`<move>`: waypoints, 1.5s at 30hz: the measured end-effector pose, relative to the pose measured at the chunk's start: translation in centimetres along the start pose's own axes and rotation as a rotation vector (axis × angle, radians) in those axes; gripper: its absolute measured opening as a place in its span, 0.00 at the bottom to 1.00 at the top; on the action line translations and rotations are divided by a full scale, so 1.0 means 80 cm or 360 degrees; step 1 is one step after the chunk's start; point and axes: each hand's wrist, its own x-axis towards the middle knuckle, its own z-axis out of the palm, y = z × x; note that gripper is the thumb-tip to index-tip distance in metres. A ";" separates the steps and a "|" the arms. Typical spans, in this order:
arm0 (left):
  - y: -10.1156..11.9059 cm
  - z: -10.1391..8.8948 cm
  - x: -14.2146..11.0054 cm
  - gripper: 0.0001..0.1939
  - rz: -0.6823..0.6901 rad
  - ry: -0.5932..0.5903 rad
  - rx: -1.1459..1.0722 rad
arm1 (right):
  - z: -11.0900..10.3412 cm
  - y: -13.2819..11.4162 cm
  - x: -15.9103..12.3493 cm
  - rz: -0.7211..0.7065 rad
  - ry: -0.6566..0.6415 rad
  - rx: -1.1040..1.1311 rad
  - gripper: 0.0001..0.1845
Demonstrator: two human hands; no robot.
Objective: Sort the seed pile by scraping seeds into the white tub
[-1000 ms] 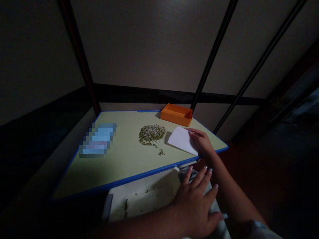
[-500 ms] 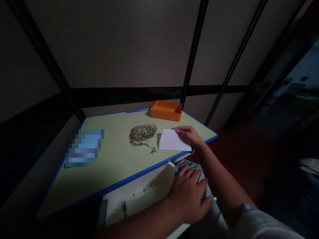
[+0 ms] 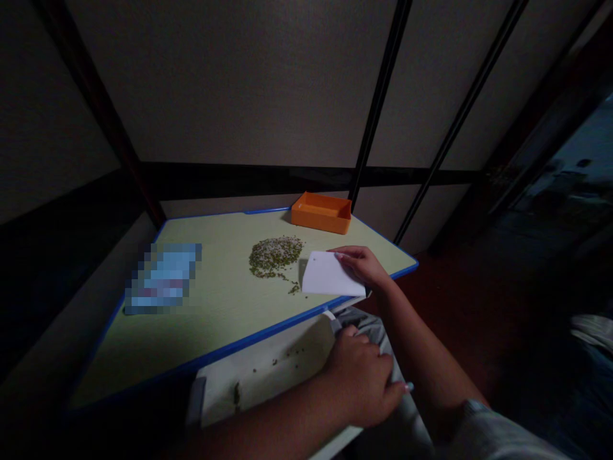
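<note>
My right hand (image 3: pixel 359 263) pinches the right part of a white card (image 3: pixel 330 275) with a small hole in one corner, just above the table's near edge. Left of the card lies a pile of small green and pale grains (image 3: pixel 275 257), with a thin trail of grains reaching toward the card. My left hand (image 3: pixel 361 377) is lower, by the right side of a white drawer-like tray (image 3: pixel 268 354) under the tabletop. Its fingers are curled, and a small pale-blue tip shows at the thumb. Whatever is under the fingers is hidden.
An orange open box (image 3: pixel 320 217) stands at the table's back edge. A blurred-out blue packet (image 3: pixel 165 278) lies at the left on the blue-edged table (image 3: pixel 205 306). Several grains are scattered in the tray. Wall panels rise behind the table.
My left hand's fingers, earlier spread, have curled in. The card in my right hand has shifted slightly toward me and to the left. The view has moved a little.
</note>
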 end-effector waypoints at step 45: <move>-0.001 0.005 0.001 0.26 0.0051 0.0078 0.0025 | -0.009 -0.010 -0.012 0.0141 0.0244 -0.0032 0.23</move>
